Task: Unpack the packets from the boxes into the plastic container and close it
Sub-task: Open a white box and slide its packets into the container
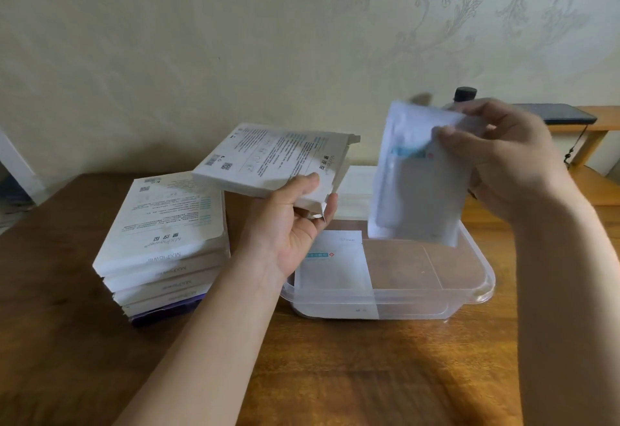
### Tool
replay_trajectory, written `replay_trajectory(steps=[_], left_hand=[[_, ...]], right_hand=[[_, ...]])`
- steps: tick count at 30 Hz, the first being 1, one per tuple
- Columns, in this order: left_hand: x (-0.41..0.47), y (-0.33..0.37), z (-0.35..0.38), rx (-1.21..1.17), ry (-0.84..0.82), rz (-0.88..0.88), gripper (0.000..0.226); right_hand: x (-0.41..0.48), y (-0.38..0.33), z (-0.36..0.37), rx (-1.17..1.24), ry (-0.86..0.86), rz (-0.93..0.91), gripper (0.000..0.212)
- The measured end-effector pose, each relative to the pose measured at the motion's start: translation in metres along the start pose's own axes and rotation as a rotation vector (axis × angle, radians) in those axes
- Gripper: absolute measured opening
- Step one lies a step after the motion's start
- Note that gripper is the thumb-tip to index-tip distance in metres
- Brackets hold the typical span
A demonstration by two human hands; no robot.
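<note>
My left hand [295,224] grips a flat white box [268,157] by its open end and holds it tilted above the table. A white packet [416,191] hangs upright from my right hand [503,160], which pinches its top edge over the clear plastic container [469,295]. Another white packet [332,264] lies flat in the container's left half. A stack of several white boxes [161,244] stands to the left of the container.
The wooden table [369,375] carries everything. A white lid-like sheet [355,187] lies behind the container. At the back right is a lower wooden shelf [593,120] with a dark flat device [557,113] and a black-capped bottle [464,93]. A patterned wall stands close behind.
</note>
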State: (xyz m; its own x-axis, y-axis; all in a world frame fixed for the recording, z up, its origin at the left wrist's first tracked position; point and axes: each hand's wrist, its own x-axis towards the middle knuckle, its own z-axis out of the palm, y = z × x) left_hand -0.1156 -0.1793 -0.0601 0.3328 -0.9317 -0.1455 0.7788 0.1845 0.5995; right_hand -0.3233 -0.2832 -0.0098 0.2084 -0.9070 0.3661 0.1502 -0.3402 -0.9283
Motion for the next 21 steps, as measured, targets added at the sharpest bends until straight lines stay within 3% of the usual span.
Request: replay_trajectory(steps=[4,10,16,21], left_hand=[[0.001,-0.003,-0.002,0.031,0.012,-0.002,0.032],[0.002,-0.003,-0.003,0.05,0.033,0.016,0.032],[0.002,-0.004,-0.004,0.066,0.021,0.016,0.033],[0.003,-0.006,-0.005,0.102,0.009,0.027,0.034]], right_hand=[[-0.001,0.015,0.004,-0.404,-0.103,0.173,0.018],[-0.006,0.034,0.025,-0.607,-0.197,0.452,0.011],[-0.009,0.037,0.035,-0.932,-0.26,0.48,0.007],[-0.016,0.03,0.04,-1.298,-0.273,0.367,0.008]])
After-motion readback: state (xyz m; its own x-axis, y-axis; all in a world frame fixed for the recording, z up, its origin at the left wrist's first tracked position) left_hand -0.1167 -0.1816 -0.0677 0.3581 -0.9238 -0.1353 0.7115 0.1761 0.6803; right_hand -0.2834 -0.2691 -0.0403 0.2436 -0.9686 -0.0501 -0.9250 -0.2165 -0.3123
